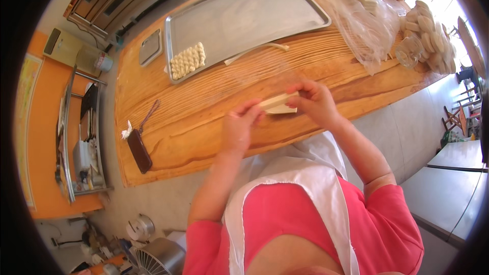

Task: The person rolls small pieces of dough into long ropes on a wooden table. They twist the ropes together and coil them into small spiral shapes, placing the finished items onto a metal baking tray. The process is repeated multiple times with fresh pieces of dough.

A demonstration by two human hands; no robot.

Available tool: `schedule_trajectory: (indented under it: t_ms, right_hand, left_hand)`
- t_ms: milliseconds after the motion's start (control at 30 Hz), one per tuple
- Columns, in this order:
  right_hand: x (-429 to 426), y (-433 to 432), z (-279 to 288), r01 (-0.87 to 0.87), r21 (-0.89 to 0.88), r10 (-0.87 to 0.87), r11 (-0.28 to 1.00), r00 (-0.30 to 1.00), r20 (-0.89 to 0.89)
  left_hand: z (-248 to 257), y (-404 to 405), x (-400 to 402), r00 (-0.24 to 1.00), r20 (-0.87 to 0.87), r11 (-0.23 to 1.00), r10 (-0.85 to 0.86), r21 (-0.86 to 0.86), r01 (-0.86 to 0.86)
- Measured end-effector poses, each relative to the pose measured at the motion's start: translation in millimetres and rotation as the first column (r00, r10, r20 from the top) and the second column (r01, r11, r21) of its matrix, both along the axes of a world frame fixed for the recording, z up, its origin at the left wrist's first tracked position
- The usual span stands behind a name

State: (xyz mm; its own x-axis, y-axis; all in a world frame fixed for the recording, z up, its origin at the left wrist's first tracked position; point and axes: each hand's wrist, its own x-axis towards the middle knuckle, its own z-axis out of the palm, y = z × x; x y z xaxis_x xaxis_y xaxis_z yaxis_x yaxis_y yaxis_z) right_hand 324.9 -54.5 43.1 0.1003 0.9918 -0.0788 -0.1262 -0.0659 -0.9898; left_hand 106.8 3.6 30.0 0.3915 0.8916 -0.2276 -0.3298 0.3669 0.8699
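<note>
A pale strip of dough (273,102) is stretched between my hands, just above the wooden table (198,122). My left hand (241,122) pinches its left end between thumb and fingers. My right hand (315,103) grips the other end, partly hiding it. Beneath the strip lies another flat pale piece, probably dough (284,110), close to my right fingers. Farther off, a long thin dough strip (254,52) rests by the near edge of a large metal baking tray (248,34). Braided dough pieces (188,61) sit packed together in that tray's near left corner.
A small metal tray (151,47) is left of the large one. At the table's left lies a dark phone (139,151) with a cord, beside crumpled white tissue (127,130). Plastic sheeting (359,26), a glass jar (409,51) and a pile of pale oval pieces (429,40) occupy the right.
</note>
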Motion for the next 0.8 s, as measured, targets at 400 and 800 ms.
schedule_trajectory:
  t_ms: [400, 800]
  right_hand:
    - [62.6, 75.1, -52.1, 0.079, 0.028, -0.081, 0.997, 0.841, 0.535]
    - [79.2, 144.1, -71.1, 0.155, 0.355, -0.383, 0.922, 0.499, 0.778]
  left_hand:
    - [-57.4, 94.8, -39.5, 0.924, -0.352, 0.946, 0.149, 0.324, -0.029]
    - [-56.8, 146.9, 10.3, 0.431, -0.564, 0.543, 0.704, 0.819, 0.184]
